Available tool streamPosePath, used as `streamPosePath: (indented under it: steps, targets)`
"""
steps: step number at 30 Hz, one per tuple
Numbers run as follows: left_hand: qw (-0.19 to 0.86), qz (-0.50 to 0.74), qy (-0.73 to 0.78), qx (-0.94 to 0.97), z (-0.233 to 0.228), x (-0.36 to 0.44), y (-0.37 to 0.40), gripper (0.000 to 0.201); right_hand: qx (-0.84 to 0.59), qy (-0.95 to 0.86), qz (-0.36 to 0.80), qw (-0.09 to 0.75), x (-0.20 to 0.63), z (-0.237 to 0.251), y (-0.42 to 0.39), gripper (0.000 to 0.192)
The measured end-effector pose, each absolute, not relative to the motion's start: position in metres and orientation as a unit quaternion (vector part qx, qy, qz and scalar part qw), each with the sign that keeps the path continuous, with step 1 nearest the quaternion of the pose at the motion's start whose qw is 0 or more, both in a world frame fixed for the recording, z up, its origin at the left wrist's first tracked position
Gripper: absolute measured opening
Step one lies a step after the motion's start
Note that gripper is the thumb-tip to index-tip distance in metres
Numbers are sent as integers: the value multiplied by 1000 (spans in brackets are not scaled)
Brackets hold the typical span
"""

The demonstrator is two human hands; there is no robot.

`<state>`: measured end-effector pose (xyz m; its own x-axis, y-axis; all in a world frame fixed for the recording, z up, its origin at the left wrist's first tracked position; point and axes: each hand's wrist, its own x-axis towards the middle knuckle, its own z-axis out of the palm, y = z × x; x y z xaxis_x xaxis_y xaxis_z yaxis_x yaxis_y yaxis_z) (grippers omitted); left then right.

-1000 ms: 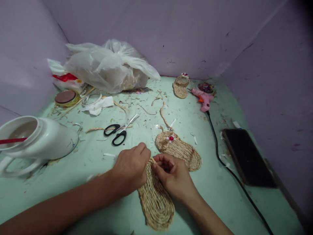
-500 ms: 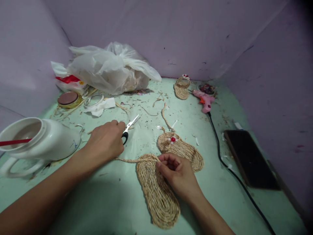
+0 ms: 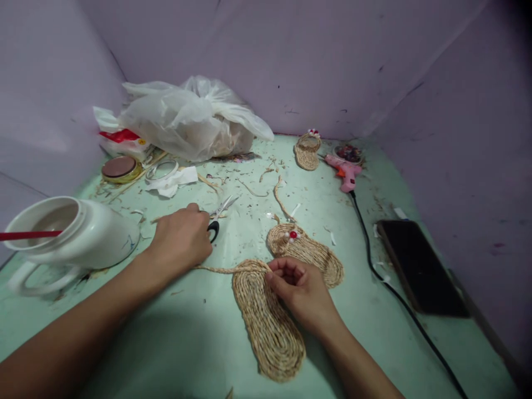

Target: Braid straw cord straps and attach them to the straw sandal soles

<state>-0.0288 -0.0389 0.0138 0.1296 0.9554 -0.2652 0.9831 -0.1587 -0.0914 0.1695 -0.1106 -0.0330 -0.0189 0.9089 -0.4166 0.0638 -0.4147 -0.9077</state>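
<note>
My left hand [image 3: 180,235] is closed around the black handle of a pair of scissors [image 3: 224,206], whose blades point away and stand slightly apart. A braided straw cord [image 3: 216,270] runs from beneath this hand to the top of a coiled straw sole [image 3: 270,321]. At that sole's upper right edge, my right hand [image 3: 301,291] pinches the braid between thumb and fingers. Just behind lies a second straw sole [image 3: 311,252], partly covered by my right hand, with a red bead [image 3: 293,235] ringed by white ones on it.
A pink glue gun [image 3: 344,170] trails a black cable [image 3: 369,255] beside a phone [image 3: 419,266]. At the back are a small straw slipper [image 3: 307,158] and a plastic bag [image 3: 191,119]. A white jug [image 3: 103,230] lies at left; straw scraps litter the green table.
The scissors' blades have parted slightly. The view has shifted a little; my right hand keeps its pinch on the sole's edge.
</note>
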Motion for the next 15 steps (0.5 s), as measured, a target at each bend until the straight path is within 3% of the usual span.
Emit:
streamPosePath:
  steps: [8,12,15]
  targets:
    - [69,-50,686,723,33,-38,-38,25,-602,-422,578,355,170,-35,-111,10]
    - [151,68,679,715,51,-45,-49,20,-608,-420,572,357,169,-32,-111,10]
    - [233,80,648,721,54,-42,-72,25,-608,-414,577,355,169,-32,-111,10]
